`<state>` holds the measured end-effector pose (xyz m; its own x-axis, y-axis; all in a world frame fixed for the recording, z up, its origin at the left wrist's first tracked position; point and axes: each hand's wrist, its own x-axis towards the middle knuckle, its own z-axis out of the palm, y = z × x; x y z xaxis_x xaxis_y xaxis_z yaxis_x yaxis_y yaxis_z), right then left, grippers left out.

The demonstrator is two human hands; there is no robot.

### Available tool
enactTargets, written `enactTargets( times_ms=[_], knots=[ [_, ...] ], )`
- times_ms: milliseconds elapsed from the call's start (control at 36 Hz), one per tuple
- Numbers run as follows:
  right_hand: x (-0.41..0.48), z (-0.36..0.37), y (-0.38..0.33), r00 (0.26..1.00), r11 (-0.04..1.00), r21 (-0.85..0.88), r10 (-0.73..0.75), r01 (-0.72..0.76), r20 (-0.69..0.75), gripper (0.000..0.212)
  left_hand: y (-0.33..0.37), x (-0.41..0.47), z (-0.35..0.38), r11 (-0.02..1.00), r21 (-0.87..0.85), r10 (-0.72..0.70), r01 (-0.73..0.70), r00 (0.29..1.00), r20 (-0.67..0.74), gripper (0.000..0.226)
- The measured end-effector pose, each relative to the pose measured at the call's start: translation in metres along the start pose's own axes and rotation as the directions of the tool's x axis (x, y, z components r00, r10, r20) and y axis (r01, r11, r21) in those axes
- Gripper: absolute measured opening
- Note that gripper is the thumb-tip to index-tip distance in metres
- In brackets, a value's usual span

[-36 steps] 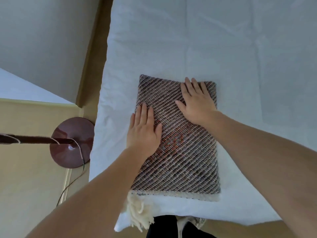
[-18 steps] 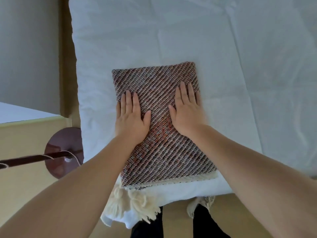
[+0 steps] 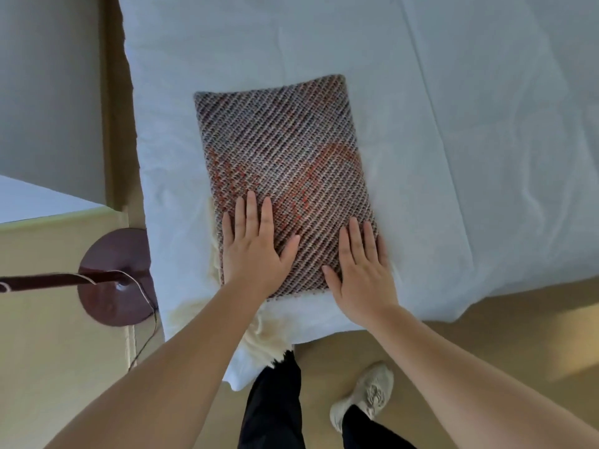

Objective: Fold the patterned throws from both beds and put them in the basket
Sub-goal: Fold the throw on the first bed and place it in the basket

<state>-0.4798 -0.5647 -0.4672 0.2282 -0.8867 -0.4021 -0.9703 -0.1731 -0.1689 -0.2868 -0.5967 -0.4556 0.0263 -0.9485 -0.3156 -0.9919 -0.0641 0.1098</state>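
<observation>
Left hand (image 3: 251, 251) flat, fingers straight, pressing near-left part of patterned throw (image 3: 282, 157). Right hand (image 3: 361, 273) flat likewise, on near-right corner. One throw, folded rectangle, on white bed (image 3: 470, 124) by near edge. One lamp base (image 3: 113, 286) on floor, left.

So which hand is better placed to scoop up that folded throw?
Right, narrowly, I'd say. The right hand lies flat over the near right corner of the throw, its heel past the edge on the sheet, so it could slip under. The left hand rests flat further onto the cloth.
</observation>
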Motion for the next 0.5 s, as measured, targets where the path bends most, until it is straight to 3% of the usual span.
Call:
enactTargets(
  times_ms=[111, 167, 222, 250, 361, 500],
  knots=[
    [0.012, -0.017, 0.006, 1.0, 0.998, 0.068, -0.019, 0.018, 0.007, 0.076, -0.012, 0.011, -0.015, 0.962, -0.205, -0.191, 0.179, 0.981, -0.043, 0.076],
    [0.028, -0.031, 0.009, 1.0, 0.982, 0.187, 0.019, -0.018, -0.003, 0.077, -0.024, 0.025, -0.023, 0.838, -0.445, -0.351, 0.318, 0.936, 0.008, 0.078],
    [0.045, -0.044, 0.01, 0.996, 0.925, 0.372, 0.09, -0.076, -0.019, 0.077, -0.038, 0.04, -0.031, 0.642, -0.63, -0.474, 0.436, 0.872, 0.121, 0.08],
    [0.054, -0.049, 0.01, 0.99, 0.877, 0.469, 0.138, -0.107, -0.034, 0.076, -0.042, 0.045, -0.036, 0.59, -0.663, -0.491, 0.46, 0.857, 0.157, 0.079],
    [0.083, -0.068, 0.009, 0.947, 0.699, 0.68, 0.319, -0.22, -0.022, 0.06, -0.055, 0.059, -0.045, 0.547, -0.72, -0.4, 0.428, 0.888, 0.225, 0.053],
    [0.113, -0.088, 0.016, 0.923, 0.5, 0.79, 0.324, -0.355, 0.209, 0.063, -0.065, 0.07, -0.047, 0.175, -0.821, -0.318, 0.543, 0.82, 0.475, 0.058]
  ],
)
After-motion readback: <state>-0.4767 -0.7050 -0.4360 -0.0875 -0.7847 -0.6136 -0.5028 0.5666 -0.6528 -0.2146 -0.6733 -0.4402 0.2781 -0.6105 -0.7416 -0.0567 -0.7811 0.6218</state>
